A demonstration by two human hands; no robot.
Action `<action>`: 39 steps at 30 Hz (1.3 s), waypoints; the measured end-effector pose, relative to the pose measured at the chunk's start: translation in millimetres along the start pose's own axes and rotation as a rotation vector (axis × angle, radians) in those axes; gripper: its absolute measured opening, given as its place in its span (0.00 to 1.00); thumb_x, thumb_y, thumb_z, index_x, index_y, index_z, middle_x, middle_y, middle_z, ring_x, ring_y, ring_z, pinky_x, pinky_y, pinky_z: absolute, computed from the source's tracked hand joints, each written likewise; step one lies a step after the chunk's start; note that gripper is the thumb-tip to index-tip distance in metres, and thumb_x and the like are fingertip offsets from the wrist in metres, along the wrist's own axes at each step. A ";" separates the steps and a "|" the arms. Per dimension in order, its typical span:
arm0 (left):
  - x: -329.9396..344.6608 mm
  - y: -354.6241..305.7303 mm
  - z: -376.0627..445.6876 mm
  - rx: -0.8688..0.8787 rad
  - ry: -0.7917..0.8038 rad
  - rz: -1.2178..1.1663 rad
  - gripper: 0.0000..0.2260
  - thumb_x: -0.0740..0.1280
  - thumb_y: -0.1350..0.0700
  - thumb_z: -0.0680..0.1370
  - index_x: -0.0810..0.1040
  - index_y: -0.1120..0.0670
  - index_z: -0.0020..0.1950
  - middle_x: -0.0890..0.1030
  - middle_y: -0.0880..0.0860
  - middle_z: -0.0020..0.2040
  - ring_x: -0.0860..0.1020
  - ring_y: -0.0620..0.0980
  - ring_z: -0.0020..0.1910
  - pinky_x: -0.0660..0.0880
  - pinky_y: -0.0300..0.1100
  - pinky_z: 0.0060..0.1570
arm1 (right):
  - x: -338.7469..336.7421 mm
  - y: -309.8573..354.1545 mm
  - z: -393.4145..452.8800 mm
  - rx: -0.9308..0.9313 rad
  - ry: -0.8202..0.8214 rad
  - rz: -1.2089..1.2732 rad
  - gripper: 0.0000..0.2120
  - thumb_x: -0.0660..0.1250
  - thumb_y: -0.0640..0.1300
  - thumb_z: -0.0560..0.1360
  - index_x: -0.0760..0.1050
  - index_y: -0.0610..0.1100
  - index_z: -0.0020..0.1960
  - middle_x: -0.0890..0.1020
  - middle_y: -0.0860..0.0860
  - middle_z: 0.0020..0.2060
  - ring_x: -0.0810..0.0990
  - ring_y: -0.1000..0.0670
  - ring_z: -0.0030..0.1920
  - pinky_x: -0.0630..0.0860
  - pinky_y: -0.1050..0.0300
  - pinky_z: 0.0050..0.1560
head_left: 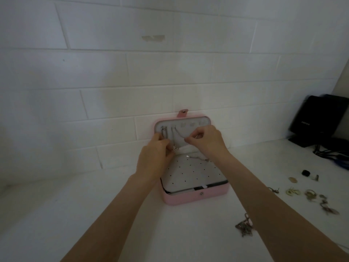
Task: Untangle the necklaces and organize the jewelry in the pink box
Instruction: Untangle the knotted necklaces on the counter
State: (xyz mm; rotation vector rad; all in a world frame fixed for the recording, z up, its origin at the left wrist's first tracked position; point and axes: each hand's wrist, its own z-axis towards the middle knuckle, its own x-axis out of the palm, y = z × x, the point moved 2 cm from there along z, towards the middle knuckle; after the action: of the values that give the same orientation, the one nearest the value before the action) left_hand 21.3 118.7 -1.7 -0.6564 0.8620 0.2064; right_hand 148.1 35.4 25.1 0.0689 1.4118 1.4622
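Note:
The pink box (pixel 196 197) stands open on the white counter, its lid leaning upright against the tiled wall. Thin silver necklaces (pixel 172 134) hang from hooks inside the grey lid, one with a small pendant (pixel 175 147). My right hand (pixel 206 139) pinches one chain in front of the lid. My left hand (pixel 154 157) holds the lower part of the chains near the pendant. Another chain (pixel 197 157) lies across the far edge of the perforated grey tray (pixel 192 174).
Loose earrings and rings (pixel 309 194) are scattered on the counter at the right, with a tangled chain cluster (pixel 244 226) near my right forearm. A black device (pixel 321 121) and cables (pixel 338 157) stand at the far right against the wall.

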 end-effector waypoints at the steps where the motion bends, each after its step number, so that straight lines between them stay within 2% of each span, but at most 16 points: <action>1: -0.7 -0.5 -0.4 -0.015 0.010 -0.020 0.07 0.69 0.54 0.74 0.78 0.57 0.44 0.70 0.49 0.46 0.77 0.52 0.44 0.69 0.41 0.41 | -0.9 0.9 -0.3 -0.002 -0.002 -0.006 0.06 0.73 0.45 0.70 0.78 0.45 0.39 0.74 0.54 0.33 0.74 0.52 0.40 0.70 0.59 0.41; 3: -2.1 -3.2 -0.9 -0.068 0.008 -0.009 0.09 0.68 0.50 0.75 0.78 0.56 0.44 0.70 0.48 0.46 0.76 0.52 0.45 0.66 0.40 0.40 | -1.4 3.4 -1.7 -0.006 0.004 -0.016 0.05 0.73 0.45 0.70 0.77 0.45 0.39 0.73 0.55 0.32 0.74 0.52 0.40 0.70 0.59 0.42; 8: -2.3 -17.0 2.1 -0.160 -0.039 0.174 0.13 0.60 0.47 0.79 0.78 0.55 0.47 0.74 0.52 0.54 0.76 0.56 0.49 0.63 0.43 0.40 | -0.5 6.1 -5.5 -0.013 0.051 -0.009 0.06 0.72 0.45 0.71 0.77 0.45 0.39 0.73 0.55 0.33 0.73 0.53 0.38 0.69 0.60 0.41; 12: 2.5 -22.7 7.8 -0.218 -0.095 0.232 0.16 0.58 0.47 0.80 0.78 0.57 0.44 0.75 0.55 0.52 0.76 0.58 0.48 0.63 0.44 0.39 | 0.2 3.3 -10.6 -0.020 0.128 -0.036 0.06 0.72 0.44 0.71 0.80 0.41 0.44 0.74 0.54 0.32 0.72 0.56 0.35 0.69 0.64 0.36; 16: 9.3 -23.6 12.6 -0.269 -0.100 0.258 0.13 0.61 0.49 0.79 0.78 0.57 0.46 0.77 0.55 0.51 0.77 0.57 0.48 0.65 0.43 0.39 | -5.3 -0.7 -13.5 -0.006 0.167 -0.051 0.06 0.71 0.44 0.72 0.80 0.42 0.47 0.75 0.51 0.36 0.73 0.55 0.37 0.68 0.66 0.30; 18: 13.2 -23.6 13.3 -0.288 -0.096 0.245 0.13 0.61 0.49 0.79 0.79 0.57 0.46 0.79 0.55 0.49 0.78 0.57 0.47 0.66 0.43 0.38 | -10.0 -1.3 -13.4 -0.002 0.177 -0.065 0.08 0.71 0.44 0.72 0.80 0.41 0.48 0.74 0.52 0.36 0.72 0.56 0.36 0.66 0.67 0.30; 21: 13.1 -22.5 13.6 -0.277 -0.077 0.268 0.13 0.60 0.50 0.79 0.79 0.57 0.46 0.80 0.55 0.46 0.78 0.55 0.44 0.65 0.42 0.36 | -20.4 2.2 -11.0 -0.022 0.117 -0.045 0.06 0.71 0.43 0.72 0.80 0.41 0.45 0.75 0.51 0.37 0.73 0.53 0.40 0.66 0.67 0.33; 25: 6.2 -22.4 15.9 -0.263 -0.047 0.308 0.12 0.60 0.50 0.79 0.77 0.57 0.46 0.79 0.55 0.45 0.77 0.56 0.44 0.64 0.43 0.35 | -32.3 14.9 -7.0 -0.070 0.037 -0.011 0.04 0.71 0.42 0.72 0.79 0.42 0.42 0.73 0.54 0.32 0.71 0.57 0.33 0.65 0.68 0.32; 28: 3.5 -25.6 19.6 -0.262 -0.029 0.359 0.09 0.60 0.55 0.79 0.76 0.58 0.47 0.79 0.56 0.47 0.77 0.57 0.47 0.64 0.43 0.36 | -32.4 22.7 -5.8 -0.102 0.055 -0.022 0.04 0.71 0.42 0.72 0.80 0.41 0.43 0.73 0.54 0.32 0.71 0.57 0.33 0.64 0.68 0.32; 32: 3.7 -27.0 26.3 -0.240 -0.018 0.406 0.04 0.61 0.57 0.79 0.72 0.54 0.44 0.79 0.54 0.48 0.75 0.54 0.43 0.61 0.41 0.32 | -27.9 19.9 -7.7 -0.107 0.095 -0.053 0.03 0.70 0.41 0.72 0.79 0.41 0.42 0.73 0.54 0.34 0.71 0.57 0.34 0.65 0.67 0.32; 36: -0.1 -24.0 30.4 -0.176 0.017 0.529 0.06 0.61 0.57 0.79 0.76 0.57 0.51 0.79 0.54 0.50 0.78 0.54 0.48 0.64 0.42 0.37 | -27.7 20.5 -5.0 -0.102 0.092 -0.064 0.03 0.70 0.42 0.72 0.79 0.43 0.41 0.73 0.53 0.34 0.71 0.57 0.34 0.66 0.67 0.32; 39: -3.2 -21.6 31.0 -0.166 0.042 0.527 0.08 0.62 0.55 0.79 0.76 0.57 0.53 0.80 0.55 0.51 0.79 0.55 0.50 0.62 0.41 0.34 | -32.4 25.6 -0.2 -0.115 0.039 -0.047 0.03 0.70 0.42 0.72 0.80 0.42 0.42 0.75 0.52 0.35 0.72 0.55 0.36 0.66 0.68 0.33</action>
State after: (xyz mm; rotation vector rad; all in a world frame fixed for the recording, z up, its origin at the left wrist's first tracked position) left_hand 48.0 120.9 25.0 -0.5773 1.0551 0.7469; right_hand 146.8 19.8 63.2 -0.0654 1.3492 1.5102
